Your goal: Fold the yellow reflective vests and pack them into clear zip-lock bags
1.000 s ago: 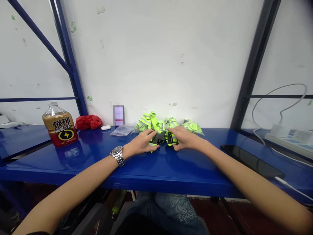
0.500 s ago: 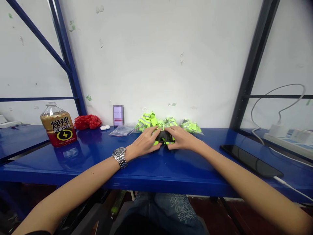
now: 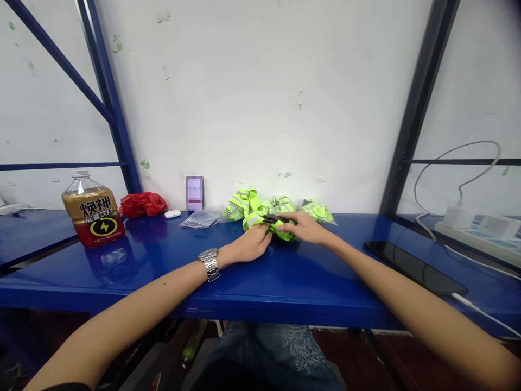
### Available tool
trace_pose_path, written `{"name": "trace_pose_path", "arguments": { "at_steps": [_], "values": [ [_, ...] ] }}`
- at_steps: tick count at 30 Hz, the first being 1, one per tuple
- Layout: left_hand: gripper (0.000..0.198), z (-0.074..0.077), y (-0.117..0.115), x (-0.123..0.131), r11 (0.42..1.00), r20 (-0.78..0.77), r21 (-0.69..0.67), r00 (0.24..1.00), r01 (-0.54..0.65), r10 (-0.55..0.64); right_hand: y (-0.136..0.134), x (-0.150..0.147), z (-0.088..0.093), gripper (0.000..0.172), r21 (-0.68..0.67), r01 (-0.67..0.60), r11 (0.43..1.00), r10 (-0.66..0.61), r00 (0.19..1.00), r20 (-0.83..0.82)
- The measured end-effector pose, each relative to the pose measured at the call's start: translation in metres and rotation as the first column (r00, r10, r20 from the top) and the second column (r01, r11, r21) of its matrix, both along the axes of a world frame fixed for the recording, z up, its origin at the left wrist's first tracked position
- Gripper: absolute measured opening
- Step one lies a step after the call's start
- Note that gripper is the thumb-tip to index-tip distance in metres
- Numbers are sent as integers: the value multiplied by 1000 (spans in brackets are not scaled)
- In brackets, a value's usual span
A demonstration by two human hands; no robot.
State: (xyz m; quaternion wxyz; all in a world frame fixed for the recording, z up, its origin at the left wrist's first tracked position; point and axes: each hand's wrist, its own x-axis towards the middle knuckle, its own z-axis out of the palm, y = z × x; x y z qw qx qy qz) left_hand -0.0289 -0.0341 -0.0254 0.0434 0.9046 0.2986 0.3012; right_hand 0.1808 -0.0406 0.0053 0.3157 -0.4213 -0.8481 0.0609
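A small neon-yellow reflective vest (image 3: 280, 231) with black trim is bunched between both hands on the blue shelf (image 3: 260, 277). My left hand (image 3: 248, 245), with a metal watch at its wrist, is curled and pinches the vest's left side. My right hand (image 3: 303, 227) grips the right side, fingers folded over the fabric. Behind them, against the white wall, lies a heap of more neon vests (image 3: 248, 203), and another one sits in a clear bag (image 3: 319, 210).
A drink bottle (image 3: 93, 217) stands at the left, with a red bag (image 3: 140, 204), a white earbud case (image 3: 172, 214) and clear zip bags (image 3: 201, 218) nearby. A black phone (image 3: 413, 267) with a cable lies at the right. Blue and black rack posts rise on both sides.
Both hands have drawn closer together, folding the flat vest into a tight bundle. My left hand has turned from flat on the vest to a curled pinch.
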Motion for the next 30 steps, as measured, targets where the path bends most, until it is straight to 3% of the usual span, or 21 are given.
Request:
{"name": "trace_pose_path", "arguments": {
  "at_steps": [2,4,7,9,12,17,20,22,24,27,30],
  "values": [
    [19,3,5,4,969,171,-234,984,83,-44,0,-2,-2,45,7,-50,999,50,999,5],
    [19,6,8,9,868,430,-428,901,251,-48,0,-3,-3,41,32,-78,996,79,997,-18],
    [25,12,9,16,701,766,-537,619,470,172,0,-4,-4,39,53,-91,994,94,995,-40],
    [32,16,10,21,659,825,-550,454,513,336,0,-3,-5,39,53,-114,992,114,993,-2],
    [36,20,12,31,656,806,-591,377,470,457,-1,-1,-5,40,66,-166,984,161,984,75],
    [29,19,21,45,676,761,-647,357,352,542,3,5,-7,40,123,-184,975,160,970,183],
    [19,15,28,46,695,746,-661,342,282,571,2,6,-8,42,291,-78,953,3,968,251],
    [16,14,33,44,709,749,-659,303,250,589,-3,0,-7,44,454,-11,891,-81,980,182],
    [15,15,37,42,726,758,-651,255,222,601,-11,-10,-7,38,526,-45,849,-3,996,89],
    [15,21,38,41,748,773,-634,192,198,605,-25,-30,-12,24,361,-330,872,316,944,98],
    [14,25,31,44,763,789,-614,176,202,588,-27,-44,-22,22,107,-439,892,434,898,68]
  ]
}}
